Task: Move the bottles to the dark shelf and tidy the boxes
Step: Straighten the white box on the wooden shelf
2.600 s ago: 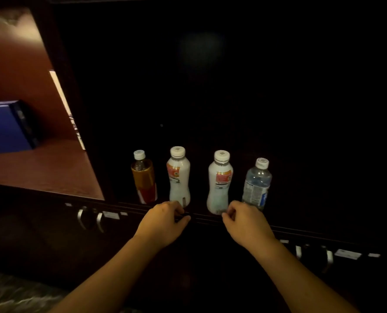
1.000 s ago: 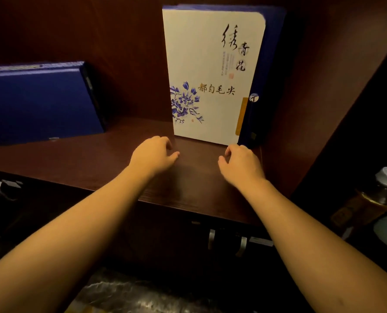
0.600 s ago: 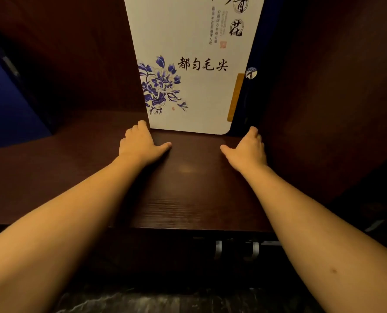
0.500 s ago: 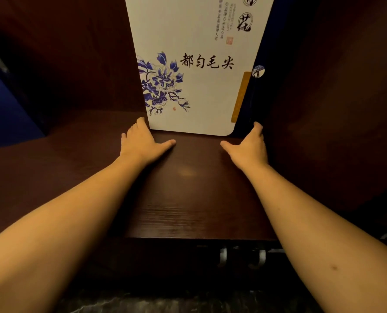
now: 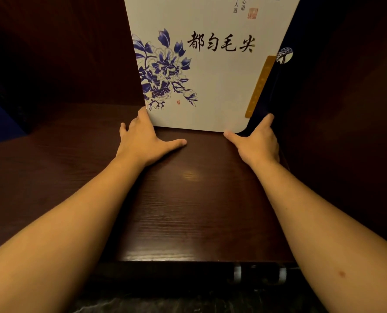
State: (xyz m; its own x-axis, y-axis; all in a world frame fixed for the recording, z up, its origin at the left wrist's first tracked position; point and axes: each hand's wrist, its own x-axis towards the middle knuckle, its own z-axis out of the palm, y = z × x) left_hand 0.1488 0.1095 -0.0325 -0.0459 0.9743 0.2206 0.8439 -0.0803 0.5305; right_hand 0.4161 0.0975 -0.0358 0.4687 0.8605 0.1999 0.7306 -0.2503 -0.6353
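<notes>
Box (image 5: 212, 71): upright on shelf (image 5: 188, 199).
Left hand (image 5: 142, 141): fingers straight, touching its left edge.
Right hand (image 5: 258, 141): fingers straight, at right edge.

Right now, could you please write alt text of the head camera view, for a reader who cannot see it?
Two bare hands reach to the lower corners of an upright white box printed with blue flowers: the left hand at its left edge, the right hand at its dark blue right side. The box stands on a dark wooden shelf, with both thumbs spread over the wood.
</notes>
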